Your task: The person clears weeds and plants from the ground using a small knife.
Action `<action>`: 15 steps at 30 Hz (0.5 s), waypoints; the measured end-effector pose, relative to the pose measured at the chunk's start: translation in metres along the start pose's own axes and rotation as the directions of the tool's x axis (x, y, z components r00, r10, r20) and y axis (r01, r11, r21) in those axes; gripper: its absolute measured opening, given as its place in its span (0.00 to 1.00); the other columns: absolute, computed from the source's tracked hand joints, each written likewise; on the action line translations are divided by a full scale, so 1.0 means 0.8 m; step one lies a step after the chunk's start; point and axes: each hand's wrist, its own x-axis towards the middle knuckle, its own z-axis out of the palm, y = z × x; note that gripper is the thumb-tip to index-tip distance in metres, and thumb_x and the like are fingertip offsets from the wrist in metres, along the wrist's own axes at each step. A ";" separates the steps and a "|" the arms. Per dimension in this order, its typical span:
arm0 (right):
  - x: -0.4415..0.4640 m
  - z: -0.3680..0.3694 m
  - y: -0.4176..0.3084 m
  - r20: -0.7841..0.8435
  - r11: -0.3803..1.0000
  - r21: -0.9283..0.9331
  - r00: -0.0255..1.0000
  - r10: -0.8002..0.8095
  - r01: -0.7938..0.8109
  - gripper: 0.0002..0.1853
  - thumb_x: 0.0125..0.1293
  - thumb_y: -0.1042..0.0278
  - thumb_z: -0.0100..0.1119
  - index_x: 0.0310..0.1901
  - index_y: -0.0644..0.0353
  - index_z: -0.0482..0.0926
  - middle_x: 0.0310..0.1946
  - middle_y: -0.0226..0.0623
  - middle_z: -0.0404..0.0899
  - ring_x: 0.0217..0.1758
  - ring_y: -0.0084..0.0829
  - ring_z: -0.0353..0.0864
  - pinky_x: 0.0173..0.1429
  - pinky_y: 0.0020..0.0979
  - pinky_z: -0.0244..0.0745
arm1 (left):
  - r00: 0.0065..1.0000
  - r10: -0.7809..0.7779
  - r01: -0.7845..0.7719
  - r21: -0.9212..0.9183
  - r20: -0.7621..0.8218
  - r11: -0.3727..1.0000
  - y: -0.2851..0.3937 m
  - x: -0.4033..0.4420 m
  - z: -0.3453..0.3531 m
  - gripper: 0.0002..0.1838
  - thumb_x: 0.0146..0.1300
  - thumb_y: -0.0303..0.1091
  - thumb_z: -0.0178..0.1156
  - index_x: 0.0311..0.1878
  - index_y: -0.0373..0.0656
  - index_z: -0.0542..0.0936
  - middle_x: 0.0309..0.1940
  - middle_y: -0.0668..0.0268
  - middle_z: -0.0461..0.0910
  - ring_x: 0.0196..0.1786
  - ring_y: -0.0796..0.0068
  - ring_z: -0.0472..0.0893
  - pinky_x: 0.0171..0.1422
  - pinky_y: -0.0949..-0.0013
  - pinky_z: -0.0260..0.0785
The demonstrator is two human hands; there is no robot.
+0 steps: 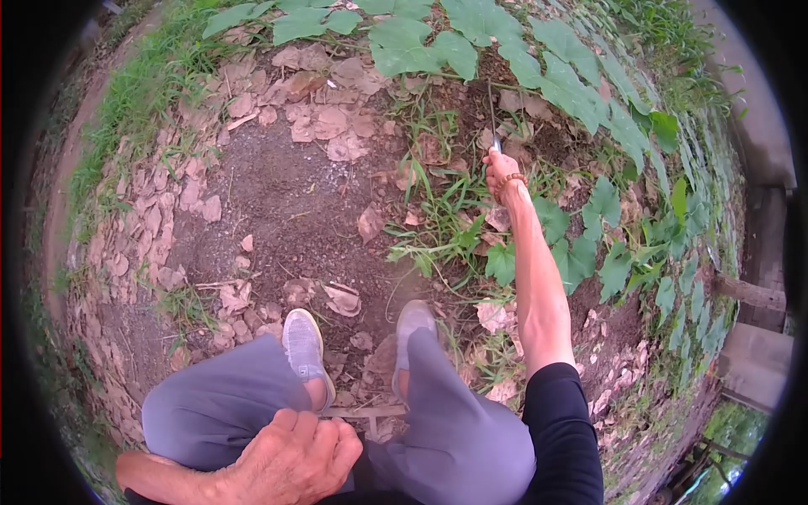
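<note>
My right hand (pixel 505 175), with a bead bracelet at the wrist, is stretched forward and closed round the grip of a thin, long metal tool (pixel 492 109). The tool has a pale, shiny collar by the fingers. Its dark, narrow shaft points away from me, and its far end meets the soil below broad green leaves (pixel 480 25); the exact shape of the tip is unclear. Grass tufts (pixel 446 210) grow just left of this hand. Low over my lap, my left hand (pixel 295 454) is curled into a loose fist, with nothing visible in it.
Dry brown leaves (pixel 332 126) litter the bare soil (pixel 286 210). A leafy vine (pixel 606 219) spreads along the right side, near a concrete edge (pixel 757 101). My grey shoes (pixel 305 345) rest on the ground, knees bent. Green grass (pixel 135 126) lines the left.
</note>
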 end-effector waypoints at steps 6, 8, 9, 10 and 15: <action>-0.035 -0.006 0.029 0.021 0.999 0.031 1.000 0.015 -0.016 0.18 0.75 0.45 0.52 0.36 0.51 0.73 0.15 0.19 0.60 0.12 0.19 0.54 0.15 0.28 0.47 | 1.000 0.001 -0.001 0.005 -0.009 1.000 0.004 -0.001 -0.001 0.09 0.55 0.33 0.62 0.38 0.42 0.77 0.23 0.72 0.62 0.28 0.76 0.69 0.33 0.70 0.59; -0.052 -0.008 0.045 0.009 1.000 0.020 1.000 -0.022 0.021 0.18 0.75 0.46 0.52 0.36 0.51 0.73 0.15 0.19 0.60 0.12 0.19 0.54 0.15 0.27 0.47 | 1.000 0.006 -0.006 0.003 -0.005 1.000 0.004 -0.001 -0.001 0.09 0.55 0.33 0.62 0.38 0.42 0.77 0.23 0.72 0.62 0.28 0.76 0.69 0.33 0.70 0.59; -0.054 -0.009 0.054 0.000 0.998 0.008 0.998 -0.057 0.057 0.18 0.75 0.46 0.53 0.36 0.52 0.73 0.14 0.19 0.59 0.11 0.19 0.54 0.15 0.27 0.47 | 1.000 0.009 -0.009 -0.001 0.000 1.000 0.004 -0.001 -0.001 0.09 0.55 0.33 0.62 0.38 0.42 0.77 0.24 0.72 0.62 0.28 0.76 0.69 0.33 0.70 0.60; -0.053 -0.009 0.061 -0.020 0.996 0.000 0.996 -0.090 0.090 0.18 0.75 0.47 0.53 0.36 0.53 0.74 0.14 0.19 0.59 0.12 0.18 0.55 0.16 0.26 0.47 | 1.000 0.009 -0.009 -0.002 0.001 1.000 0.005 -0.002 0.000 0.09 0.55 0.33 0.62 0.38 0.42 0.77 0.24 0.72 0.62 0.28 0.76 0.69 0.33 0.70 0.60; -0.023 -0.006 0.064 -0.025 0.935 -0.165 0.946 -0.323 0.314 0.19 0.74 0.47 0.55 0.35 0.55 0.75 0.15 0.20 0.61 0.12 0.18 0.57 0.16 0.27 0.48 | 0.999 0.026 -0.026 -0.012 0.021 1.000 0.007 -0.001 0.001 0.09 0.55 0.33 0.62 0.39 0.42 0.77 0.24 0.72 0.63 0.28 0.76 0.70 0.33 0.70 0.60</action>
